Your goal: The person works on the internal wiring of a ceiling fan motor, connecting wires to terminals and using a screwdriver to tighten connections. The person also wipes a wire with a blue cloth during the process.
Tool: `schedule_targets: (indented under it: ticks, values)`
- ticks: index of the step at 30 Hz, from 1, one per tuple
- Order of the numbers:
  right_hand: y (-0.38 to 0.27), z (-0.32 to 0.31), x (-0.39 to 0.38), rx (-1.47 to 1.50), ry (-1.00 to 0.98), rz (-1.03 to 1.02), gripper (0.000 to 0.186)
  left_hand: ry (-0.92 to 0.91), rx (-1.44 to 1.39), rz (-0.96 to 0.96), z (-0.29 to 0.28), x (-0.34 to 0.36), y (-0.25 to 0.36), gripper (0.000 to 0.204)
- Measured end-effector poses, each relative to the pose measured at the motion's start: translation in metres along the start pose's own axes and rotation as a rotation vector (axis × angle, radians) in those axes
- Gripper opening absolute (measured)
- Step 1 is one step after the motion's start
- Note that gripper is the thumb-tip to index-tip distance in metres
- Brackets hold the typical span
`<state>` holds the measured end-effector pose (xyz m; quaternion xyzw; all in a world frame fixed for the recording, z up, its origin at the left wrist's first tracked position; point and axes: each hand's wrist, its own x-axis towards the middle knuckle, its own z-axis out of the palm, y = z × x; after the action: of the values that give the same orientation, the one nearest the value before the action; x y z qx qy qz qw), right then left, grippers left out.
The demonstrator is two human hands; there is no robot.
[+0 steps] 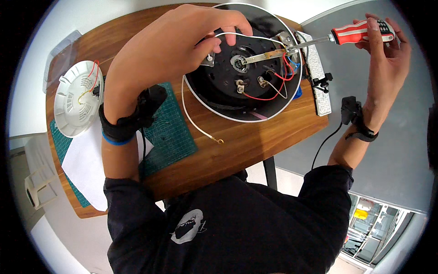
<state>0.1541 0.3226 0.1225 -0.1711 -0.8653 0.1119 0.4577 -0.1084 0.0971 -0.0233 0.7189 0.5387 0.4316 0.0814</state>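
A round appliance body [207,98] with a white rim and black inside lies on the wooden table, its underside parts and wiring exposed. My left hand [200,34] arches over its left part, thumb and fingers bent but apart. A white wire [262,38] runs by the fingertips; whether they press on it is hard to see. My right hand [381,55] is wrapped around a red-and-white screwdriver [344,35], held almost level. Its shaft points left to the metal bracket [292,57] at the body's right edge, where red, blue and white wires gather. The tip's exact contact is unclear.
A loose wire end with a ring terminal [220,141] rests on the table [228,157]. At left are a white vented cover [70,102] with wires, a green cutting mat [171,130] and white paper [89,164]. A white strip [321,86] stands at the right edge.
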Motion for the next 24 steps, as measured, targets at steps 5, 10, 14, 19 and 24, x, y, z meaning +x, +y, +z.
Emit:
schedule_targets:
  ticks: [5,10,14,19,24]
  values:
    - [-0.002,0.003,-0.008,0.06,0.033,-0.042,0.053,0.03,0.033,0.057,0.001,-0.001,-0.003,0.057]
    - [-0.016,0.001,-0.018,-0.02,0.094,-0.135,0.045,0.004,0.012,-0.057,0.002,-0.005,-0.004,0.068]
    - [-0.023,-0.008,-0.02,0.011,0.041,-0.255,0.04,0.016,0.058,-0.06,0.006,-0.005,-0.006,0.074]
    - [-0.026,-0.017,-0.019,0.007,0.042,-0.271,0.037,0.017,0.055,-0.055,0.007,-0.005,-0.007,0.075]
    - [-0.026,-0.018,-0.016,0.043,-0.026,-0.232,0.033,0.007,0.071,-0.05,0.006,-0.005,-0.005,0.075]
